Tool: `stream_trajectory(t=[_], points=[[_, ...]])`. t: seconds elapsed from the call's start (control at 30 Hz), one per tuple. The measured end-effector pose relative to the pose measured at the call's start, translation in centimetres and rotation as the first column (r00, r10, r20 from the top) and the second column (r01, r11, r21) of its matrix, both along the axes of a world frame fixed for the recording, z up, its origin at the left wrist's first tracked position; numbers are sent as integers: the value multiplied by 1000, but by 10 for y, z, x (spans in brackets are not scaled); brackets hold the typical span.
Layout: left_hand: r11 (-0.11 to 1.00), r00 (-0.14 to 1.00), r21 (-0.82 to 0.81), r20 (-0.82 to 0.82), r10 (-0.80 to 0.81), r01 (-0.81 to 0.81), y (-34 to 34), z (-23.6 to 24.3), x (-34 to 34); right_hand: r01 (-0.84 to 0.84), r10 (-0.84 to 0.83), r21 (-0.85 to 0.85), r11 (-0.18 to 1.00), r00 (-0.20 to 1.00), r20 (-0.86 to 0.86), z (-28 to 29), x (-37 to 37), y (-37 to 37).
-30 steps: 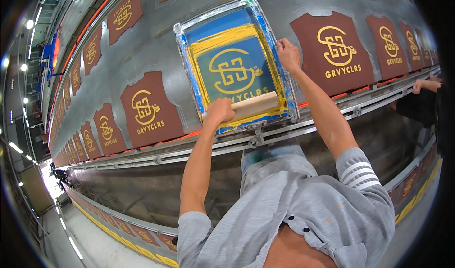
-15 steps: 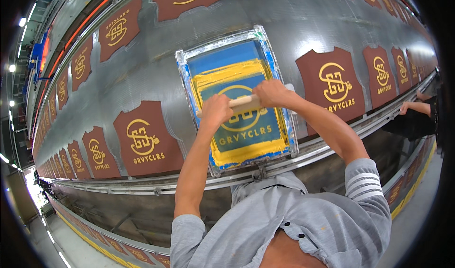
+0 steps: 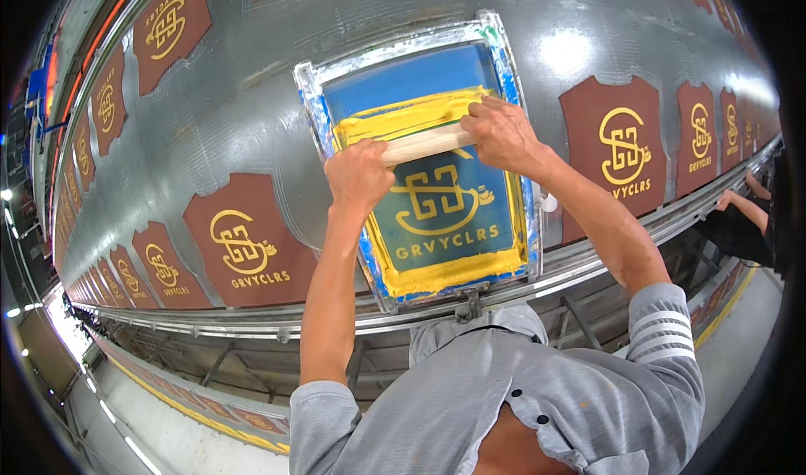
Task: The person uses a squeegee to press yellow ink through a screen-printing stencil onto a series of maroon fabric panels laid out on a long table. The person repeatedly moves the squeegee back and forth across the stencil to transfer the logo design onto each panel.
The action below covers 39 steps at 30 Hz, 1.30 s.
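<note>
Grey, glossy metal was presented by the table (image 3: 277, 97) beyond and to either side of the fingers, and maroon panels (image 3: 250, 253) with yellow emblems were laid along it in spaced rows, the gaps presumably left so that neighbours would not be overlapped. Directly beneath the fingers, a frame (image 3: 395, 52) was set flat, slightly askew to the view, its near edge brought up to the rail (image 3: 235, 321) beside a bracket (image 3: 468, 310), probably so that its position could be fixed. Across its blue mesh (image 3: 411, 76), a wooden squeegee (image 3: 426, 145) was held crosswise. Its left end was gripped by the left hand (image 3: 358, 173) and its right end by the right hand (image 3: 506, 137), the fingers of both closed around the handle with no opening seen; the thumbs' placing could not be told. By this spread of the grip, pressure was likely kept even along the bar. Yellow ink (image 3: 445, 279) was banked on the mesh just beyond the fingers and nearer the body, with the emblem framed between. Well to the right of the fingers, a co-worker's hand (image 3: 726, 200) was seen near the rail.
</note>
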<state>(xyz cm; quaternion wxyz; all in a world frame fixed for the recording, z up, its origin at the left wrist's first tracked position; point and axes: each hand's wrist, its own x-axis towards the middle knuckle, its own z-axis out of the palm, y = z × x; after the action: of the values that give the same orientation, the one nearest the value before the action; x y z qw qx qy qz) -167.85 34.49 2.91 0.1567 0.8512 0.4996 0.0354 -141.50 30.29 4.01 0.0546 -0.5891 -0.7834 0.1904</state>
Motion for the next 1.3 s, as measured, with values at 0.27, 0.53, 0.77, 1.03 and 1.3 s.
stream_trajectory(t=[0.27,0.53,0.77,1.03,1.3], points=[[999,995,-31,97,39,-36,-66,4,-13,-25,28,56,998,998,-56,-7,-11,-71],[997,990,-34,116,76,-72,-175,-4,-32,1,9,74,997,990,-139,0,-29,-169],[995,983,9,157,94,-96,-260,-3,-42,25,4,165,986,985,-171,-10,-46,-258],[998,982,-36,-178,-60,54,-224,35,-28,245,-191,100,965,908,-374,4,-9,-208],[996,994,-85,-106,-15,6,-248,-4,-1,784,-710,-32,620,542,-450,-128,82,-132]])
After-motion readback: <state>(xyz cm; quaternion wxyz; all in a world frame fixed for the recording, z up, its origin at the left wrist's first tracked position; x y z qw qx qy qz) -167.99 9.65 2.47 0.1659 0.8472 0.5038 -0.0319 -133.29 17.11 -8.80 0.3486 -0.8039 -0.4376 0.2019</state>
